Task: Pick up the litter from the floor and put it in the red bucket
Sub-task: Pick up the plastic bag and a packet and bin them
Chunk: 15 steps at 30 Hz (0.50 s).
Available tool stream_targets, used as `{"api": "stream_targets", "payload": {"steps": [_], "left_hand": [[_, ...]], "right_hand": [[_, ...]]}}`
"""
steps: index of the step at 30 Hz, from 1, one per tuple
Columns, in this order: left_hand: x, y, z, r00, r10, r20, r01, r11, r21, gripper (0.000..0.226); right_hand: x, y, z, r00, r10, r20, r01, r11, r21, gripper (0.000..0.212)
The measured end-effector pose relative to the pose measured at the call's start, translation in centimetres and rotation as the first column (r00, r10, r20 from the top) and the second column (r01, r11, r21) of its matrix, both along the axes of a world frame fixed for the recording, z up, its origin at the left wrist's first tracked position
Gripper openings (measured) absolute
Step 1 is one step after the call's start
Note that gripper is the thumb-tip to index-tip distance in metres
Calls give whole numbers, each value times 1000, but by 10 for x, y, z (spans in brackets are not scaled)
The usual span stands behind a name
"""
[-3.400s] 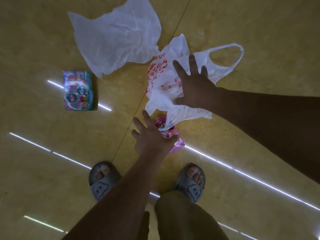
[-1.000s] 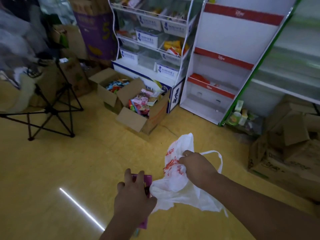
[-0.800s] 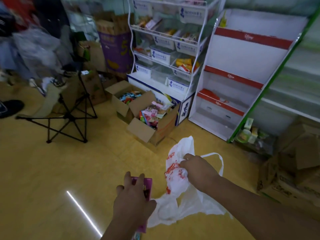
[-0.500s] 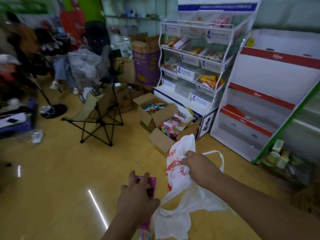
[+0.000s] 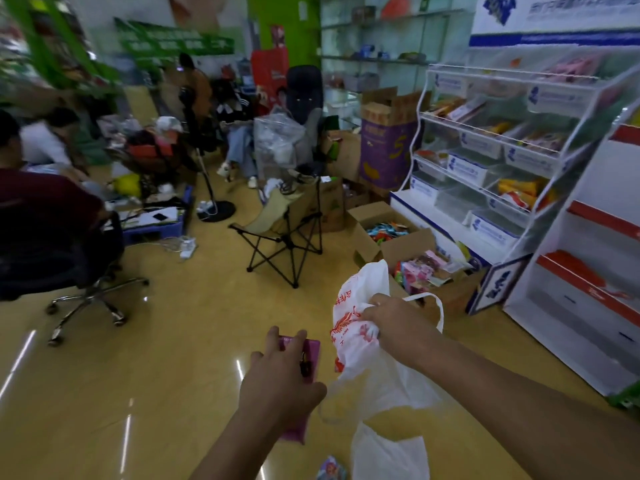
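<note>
My right hand [image 5: 398, 323] grips a white plastic bag with red print [image 5: 360, 341], which hangs crumpled below the fist. My left hand [image 5: 280, 379] holds a flat pink packet [image 5: 310, 351] upright, just left of the bag. On the yellow floor at the bottom edge lie another white plastic bag [image 5: 388, 455] and a small colourful packet [image 5: 330, 469]. No red bucket shows in this view.
A folding camp chair [image 5: 287, 233] stands ahead, with open cardboard boxes of goods [image 5: 384, 233] to its right. White display racks [image 5: 502, 161] line the right side. An office chair [image 5: 62, 268] and seated people [image 5: 38, 192] fill the left. A fan stand [image 5: 211, 188] and clutter sit behind.
Both hands took the bag and the pink packet off the floor. Since then the view has risen and swung left across the shop, while the hands kept their hold.
</note>
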<state>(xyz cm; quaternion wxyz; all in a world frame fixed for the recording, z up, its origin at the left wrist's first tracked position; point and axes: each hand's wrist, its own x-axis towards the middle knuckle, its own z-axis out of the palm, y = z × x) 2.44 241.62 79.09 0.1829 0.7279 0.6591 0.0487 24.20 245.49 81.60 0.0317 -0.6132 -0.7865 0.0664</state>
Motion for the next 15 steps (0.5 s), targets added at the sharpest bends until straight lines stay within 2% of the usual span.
{"api": "stream_targets", "payload": {"steps": [15], "left_hand": [[-163, -41, 10, 974, 224, 15, -224, 974, 43, 88]], "right_hand": [[-175, 5, 12, 974, 224, 39, -226, 973, 49, 37]]}}
